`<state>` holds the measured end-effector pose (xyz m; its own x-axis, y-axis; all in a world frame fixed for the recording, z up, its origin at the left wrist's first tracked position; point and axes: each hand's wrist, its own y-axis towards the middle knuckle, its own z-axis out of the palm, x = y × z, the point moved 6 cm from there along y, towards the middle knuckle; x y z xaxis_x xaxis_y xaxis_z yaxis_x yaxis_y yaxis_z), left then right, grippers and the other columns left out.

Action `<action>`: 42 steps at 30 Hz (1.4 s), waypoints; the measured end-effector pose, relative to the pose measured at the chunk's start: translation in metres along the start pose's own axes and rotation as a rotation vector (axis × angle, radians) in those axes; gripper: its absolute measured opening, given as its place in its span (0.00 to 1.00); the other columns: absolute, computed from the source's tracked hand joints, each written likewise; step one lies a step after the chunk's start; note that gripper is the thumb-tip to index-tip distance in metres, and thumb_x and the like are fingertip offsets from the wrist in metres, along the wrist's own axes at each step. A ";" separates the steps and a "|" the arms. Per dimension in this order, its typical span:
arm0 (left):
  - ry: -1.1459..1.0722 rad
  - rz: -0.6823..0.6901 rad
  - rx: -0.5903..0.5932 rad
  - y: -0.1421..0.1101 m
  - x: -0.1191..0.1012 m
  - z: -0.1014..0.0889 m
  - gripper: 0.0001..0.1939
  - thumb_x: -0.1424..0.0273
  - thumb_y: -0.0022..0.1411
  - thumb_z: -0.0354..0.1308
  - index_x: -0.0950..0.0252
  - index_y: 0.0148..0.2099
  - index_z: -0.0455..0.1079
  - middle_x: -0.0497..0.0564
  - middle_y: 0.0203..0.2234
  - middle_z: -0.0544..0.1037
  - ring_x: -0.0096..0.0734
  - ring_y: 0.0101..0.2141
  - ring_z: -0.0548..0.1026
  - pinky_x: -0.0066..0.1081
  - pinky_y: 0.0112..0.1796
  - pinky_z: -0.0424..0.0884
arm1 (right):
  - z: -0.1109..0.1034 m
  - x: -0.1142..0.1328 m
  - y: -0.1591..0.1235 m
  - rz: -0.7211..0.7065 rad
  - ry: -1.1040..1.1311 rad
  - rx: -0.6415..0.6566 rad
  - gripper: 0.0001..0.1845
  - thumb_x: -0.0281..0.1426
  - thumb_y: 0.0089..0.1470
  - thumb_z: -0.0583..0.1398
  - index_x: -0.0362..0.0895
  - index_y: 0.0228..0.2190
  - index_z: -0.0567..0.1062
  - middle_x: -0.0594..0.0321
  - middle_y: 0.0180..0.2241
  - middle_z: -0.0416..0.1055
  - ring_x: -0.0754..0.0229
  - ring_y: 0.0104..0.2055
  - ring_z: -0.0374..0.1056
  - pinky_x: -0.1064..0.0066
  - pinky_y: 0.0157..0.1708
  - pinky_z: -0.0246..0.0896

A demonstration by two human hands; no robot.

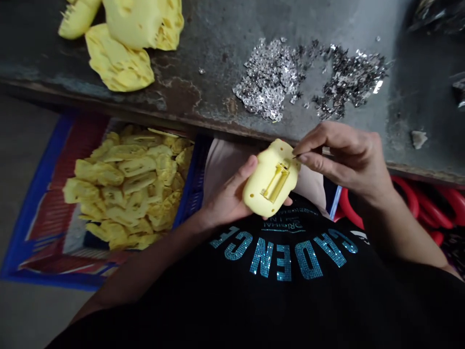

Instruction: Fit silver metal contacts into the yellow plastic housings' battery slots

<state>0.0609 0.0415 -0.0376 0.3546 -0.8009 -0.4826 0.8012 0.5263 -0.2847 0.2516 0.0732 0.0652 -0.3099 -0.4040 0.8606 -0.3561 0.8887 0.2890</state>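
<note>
My left hand (232, 196) is closed around a yellow plastic shell (256, 186), with its battery compartment facing up. Small round holes show near the shell's ends. At the shell's upper right edge, my right hand (339, 150) pinches a small dark piece between thumb and forefinger; its exact shape is too small to make out. On the bench just beyond lie two heaps of small metal contact plates, a bright silver heap (269, 77) and a darker heap (350, 80).
A grey metal bench (214, 29) runs across the top, its worn edge near my hands. Several larger yellow shells (119, 58) lie on it at left. Below left, a blue-rimmed crate (27, 213) holds many yellow shells (134, 194). Red rings (432, 206) sit below right.
</note>
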 end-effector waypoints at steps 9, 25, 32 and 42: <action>0.031 0.004 -0.012 -0.003 0.004 0.015 0.31 0.39 0.74 0.69 0.57 0.64 0.79 0.55 0.50 0.89 0.47 0.39 0.91 0.27 0.24 0.79 | 0.005 0.014 0.007 0.086 -0.093 0.187 0.03 0.33 0.69 0.71 0.54 0.43 0.87 0.67 0.38 0.87 0.58 0.37 0.80 0.63 0.37 0.76; 0.078 0.124 -0.191 -0.007 0.009 0.020 0.34 0.40 0.69 0.75 0.59 0.64 0.81 0.59 0.58 0.88 0.59 0.61 0.86 0.47 0.51 0.91 | 0.012 0.027 -0.005 0.087 -0.297 0.122 0.04 0.34 0.71 0.67 0.51 0.40 0.79 0.66 0.38 0.83 0.59 0.34 0.77 0.63 0.39 0.72; 0.034 0.178 -0.216 -0.005 0.009 0.020 0.36 0.43 0.66 0.79 0.55 0.66 0.79 0.58 0.64 0.85 0.61 0.65 0.84 0.49 0.53 0.91 | 0.014 0.030 -0.010 0.064 -0.415 0.069 0.07 0.32 0.71 0.69 0.52 0.39 0.77 0.66 0.34 0.82 0.56 0.33 0.77 0.63 0.34 0.70; 0.032 0.055 -0.117 -0.003 0.011 0.019 0.39 0.36 0.66 0.75 0.54 0.68 0.78 0.59 0.58 0.87 0.64 0.54 0.90 0.32 0.27 0.82 | 0.005 0.030 -0.020 -0.011 -0.385 -0.042 0.05 0.35 0.77 0.65 0.56 0.46 0.84 0.62 0.48 0.87 0.51 0.48 0.84 0.54 0.50 0.80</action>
<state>0.0717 0.0260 -0.0263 0.3791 -0.7612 -0.5262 0.7185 0.6005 -0.3510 0.2452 0.0423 0.0831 -0.6172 -0.4584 0.6395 -0.3276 0.8887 0.3208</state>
